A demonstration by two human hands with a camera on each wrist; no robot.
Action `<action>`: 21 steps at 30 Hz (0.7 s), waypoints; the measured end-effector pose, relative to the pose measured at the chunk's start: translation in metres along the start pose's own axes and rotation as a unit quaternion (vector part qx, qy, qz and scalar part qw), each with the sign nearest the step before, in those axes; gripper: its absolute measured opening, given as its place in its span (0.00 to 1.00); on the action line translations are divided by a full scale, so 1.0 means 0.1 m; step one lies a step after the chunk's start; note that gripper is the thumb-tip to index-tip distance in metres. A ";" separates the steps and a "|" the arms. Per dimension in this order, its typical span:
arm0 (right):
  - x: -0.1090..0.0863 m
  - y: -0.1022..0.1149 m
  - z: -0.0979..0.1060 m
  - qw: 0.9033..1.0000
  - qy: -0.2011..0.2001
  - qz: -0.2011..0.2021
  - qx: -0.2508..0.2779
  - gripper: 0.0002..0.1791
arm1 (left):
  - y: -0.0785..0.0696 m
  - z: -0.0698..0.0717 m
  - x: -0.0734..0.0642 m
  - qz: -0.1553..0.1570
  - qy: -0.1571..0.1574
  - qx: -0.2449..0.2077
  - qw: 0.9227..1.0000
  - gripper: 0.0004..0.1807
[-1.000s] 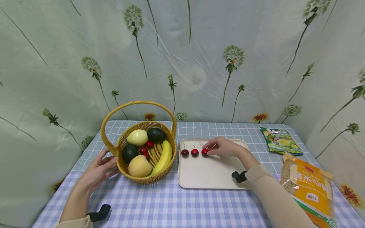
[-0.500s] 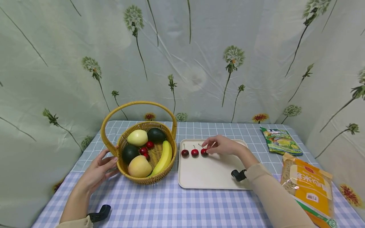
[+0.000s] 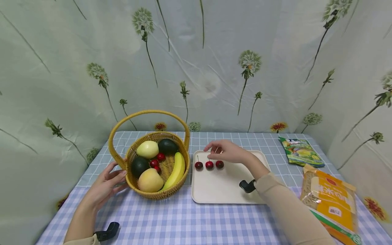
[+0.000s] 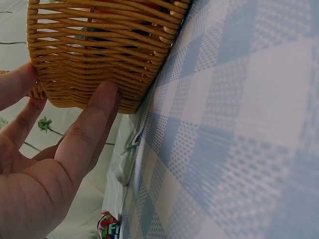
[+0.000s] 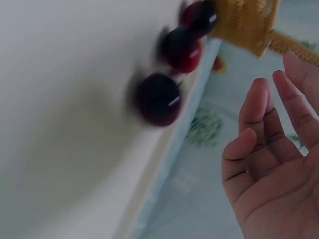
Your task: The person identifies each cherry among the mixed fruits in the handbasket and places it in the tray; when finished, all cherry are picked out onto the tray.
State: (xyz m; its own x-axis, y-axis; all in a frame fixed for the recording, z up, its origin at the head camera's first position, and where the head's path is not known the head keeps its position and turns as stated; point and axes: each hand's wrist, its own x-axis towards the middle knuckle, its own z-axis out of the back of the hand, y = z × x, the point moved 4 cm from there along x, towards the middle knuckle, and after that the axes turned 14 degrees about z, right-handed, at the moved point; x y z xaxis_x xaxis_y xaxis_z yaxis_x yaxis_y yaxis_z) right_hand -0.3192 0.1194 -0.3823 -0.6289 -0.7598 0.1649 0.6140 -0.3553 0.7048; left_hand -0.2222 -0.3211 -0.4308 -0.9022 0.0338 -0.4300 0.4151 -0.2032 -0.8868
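Observation:
My left hand (image 3: 105,185) rests against the left side of a yellow wicker basket (image 3: 159,195), its fingers lightly bent and touching the woven wall (image 4: 99,55) near the handle's base. Inside lie a pale green fruit (image 3: 148,149), two dark green fruits (image 3: 168,146), a peach (image 3: 150,180), a banana (image 3: 175,173) and several cherries (image 3: 161,156). Three stemmed cherries stand in a row on a cream tray (image 3: 225,190); the rightmost cherry (image 5: 159,99) is dark red. Above the row hovers my right hand (image 3: 228,152), its fingers loosely curved and holding nothing.
Right of the tray, a green packet (image 3: 301,151) lies at the back and an orange bag of grain (image 3: 332,200) nearer the front. A checked cloth (image 3: 171,221) covers the table. A floral curtain (image 3: 214,68) hangs behind.
The right hand has let go of the rightmost cherry, then lifted and moved left over the row. The left hand stays at the basket.

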 end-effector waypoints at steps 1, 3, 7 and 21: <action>0.04 0.05 -0.01 1.000 0.002 0.002 -0.002 0.19 | 0.00 0.00 0.00 -0.001 0.001 -0.001 1.000 0.36; 0.11 0.15 -0.04 1.000 0.006 0.010 0.000 0.18 | 0.01 0.00 0.00 -0.003 0.002 0.000 1.000 0.36; 0.28 0.31 -0.10 0.999 0.021 0.033 0.001 0.16 | 0.02 0.00 0.00 0.000 -0.004 0.004 1.000 0.36; 0.87 0.65 -0.37 0.990 0.122 0.061 0.021 0.17 | 0.00 0.00 -0.01 -0.010 0.002 -0.005 1.000 0.35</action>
State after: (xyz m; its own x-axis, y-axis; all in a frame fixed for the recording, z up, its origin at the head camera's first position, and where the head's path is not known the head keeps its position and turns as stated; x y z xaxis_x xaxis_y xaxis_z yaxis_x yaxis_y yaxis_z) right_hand -0.3162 0.0106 -0.3476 -0.4143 -0.9064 0.0820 0.6551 -0.2345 0.7182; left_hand -0.2212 -0.3208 -0.4303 -0.9096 0.0414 -0.4134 0.3987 -0.1925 -0.8966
